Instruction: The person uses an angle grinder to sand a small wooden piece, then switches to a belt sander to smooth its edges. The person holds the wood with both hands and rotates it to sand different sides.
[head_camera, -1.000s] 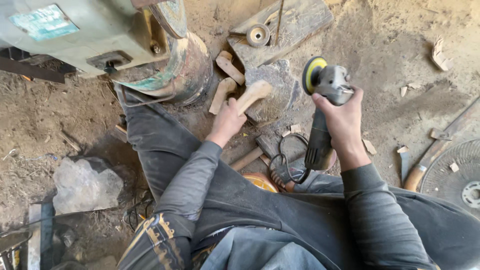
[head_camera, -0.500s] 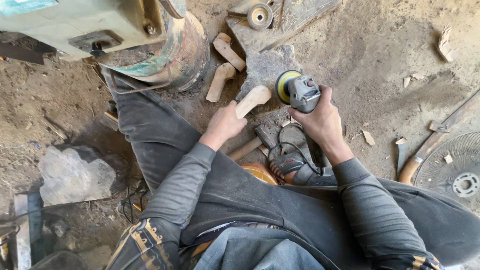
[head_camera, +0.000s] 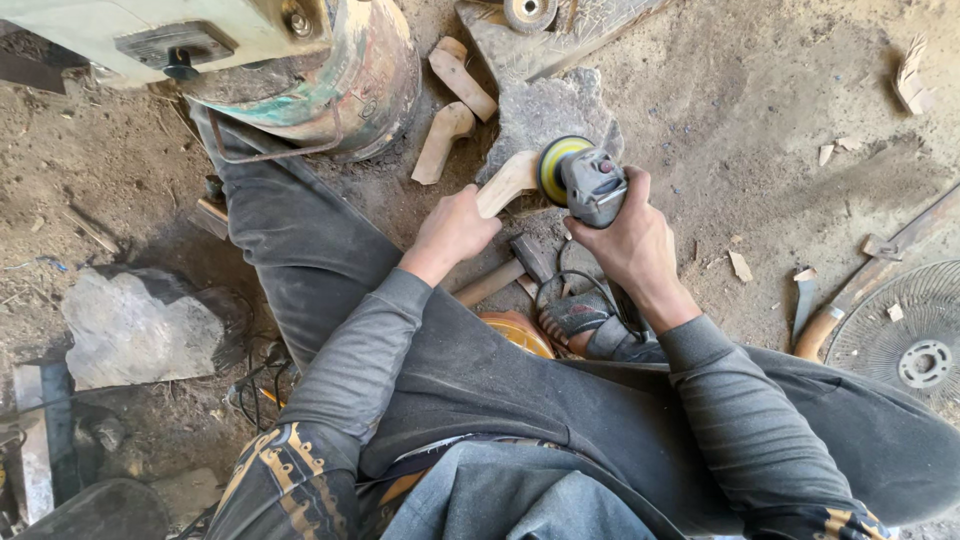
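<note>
I hold a curved wooden piece (head_camera: 508, 182) in my left hand (head_camera: 455, 232), fingers wrapped tight around its lower end, its upper end resting against the flat stone (head_camera: 555, 115) on the dirt floor. My right hand (head_camera: 625, 240) is closed around the grey angle grinder (head_camera: 590, 185), and its yellow-rimmed disc (head_camera: 552, 168) touches the end of the wood. A hammer (head_camera: 515, 265) lies just below my hands, between my legs. Two more wooden pieces (head_camera: 452, 110) lie near the rusty drum (head_camera: 345, 80). A fan grille (head_camera: 905, 335) lies well apart at my right.
</note>
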